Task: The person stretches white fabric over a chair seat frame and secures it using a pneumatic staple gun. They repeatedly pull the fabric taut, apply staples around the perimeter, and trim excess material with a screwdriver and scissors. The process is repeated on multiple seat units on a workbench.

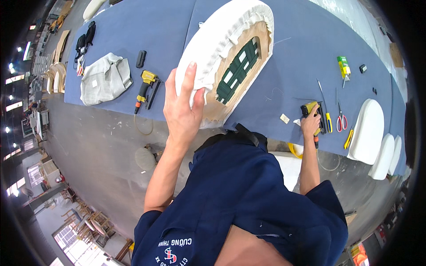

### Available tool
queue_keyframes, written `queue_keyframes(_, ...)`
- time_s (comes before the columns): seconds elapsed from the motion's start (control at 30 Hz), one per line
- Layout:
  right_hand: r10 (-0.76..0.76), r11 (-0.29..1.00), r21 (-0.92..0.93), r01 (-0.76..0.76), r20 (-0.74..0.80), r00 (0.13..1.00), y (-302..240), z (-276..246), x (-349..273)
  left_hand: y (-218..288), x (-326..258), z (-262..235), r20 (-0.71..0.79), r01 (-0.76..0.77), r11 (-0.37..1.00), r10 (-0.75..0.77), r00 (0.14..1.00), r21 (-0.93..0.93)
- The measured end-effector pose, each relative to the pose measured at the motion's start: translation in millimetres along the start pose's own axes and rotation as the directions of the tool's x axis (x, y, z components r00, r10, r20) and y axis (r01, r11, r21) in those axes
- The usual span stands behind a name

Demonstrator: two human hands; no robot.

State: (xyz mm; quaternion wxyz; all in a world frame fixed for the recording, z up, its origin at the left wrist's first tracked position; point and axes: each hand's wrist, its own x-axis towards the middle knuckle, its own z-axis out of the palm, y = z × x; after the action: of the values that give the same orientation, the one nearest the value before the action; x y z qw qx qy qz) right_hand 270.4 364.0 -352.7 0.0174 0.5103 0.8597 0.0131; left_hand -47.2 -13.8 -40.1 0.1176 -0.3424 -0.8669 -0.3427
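My left hand (183, 116) grips the near left edge of a padded chair seat (208, 44), its fingers curled over the white cover. The seat is tipped up on the table, so its underside shows a wooden frame and crossed dark green webbing (227, 84). White fabric is gathered in folds around the frame's edge. To the right, my right hand (311, 124) is closed around a yellow and black staple gun (307, 108) on the table, with an air hose (329, 170) hanging from its orange fitting.
On the blue-covered table (168, 26), a second staple gun (146, 84), grey cloth (104, 80) and black case (141, 59) lie left. Right are a yellow-handled screwdriver (329, 123), scissors (341, 122), a yellow cutter (349, 138), a green-yellow box (343, 68) and white padded pieces (368, 131).
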Motion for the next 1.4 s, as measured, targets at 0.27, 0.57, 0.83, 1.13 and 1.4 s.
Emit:
queue_keyframes(0.27, -0.2, 0.892, 0.449, 0.057, 0.277, 0.94, -32.2, -120.7, 37.2, 3.5, 1.7, 0.8, -0.017, -0.056, 0.998, 0.056, 0.998, -0.001)
queue_keyframes(0.57, -0.744, -0.12, 0.893, 0.435, -0.371, 0.556, -225.5, -321.0, -73.0, 2.2, 0.1, 4.0, -0.018, -0.07, 0.996, 0.069, 0.997, -0.059)
queue_keyframes(0.83, -0.749, -0.086, 0.87, 0.486, -0.378, 0.544, -247.0, -318.0, -75.3, -1.0, -1.2, 3.0, -0.019, -0.073, 0.996, 0.072, 0.997, -0.049)
queue_keyframes(1.13, -0.84, 0.073, 0.72, 0.69, -0.329, 0.432, -246.5, -327.2, -55.7, -3.1, 3.0, 1.4, -0.008, -0.089, 0.995, 0.089, 0.996, -0.05)
queue_keyframes(1.4, -0.848, 0.098, 0.69, 0.717, -0.319, 0.423, -251.1, -325.1, -60.8, -6.0, 9.0, 2.6, -0.049, -0.075, 0.996, 0.073, 0.996, -0.041)
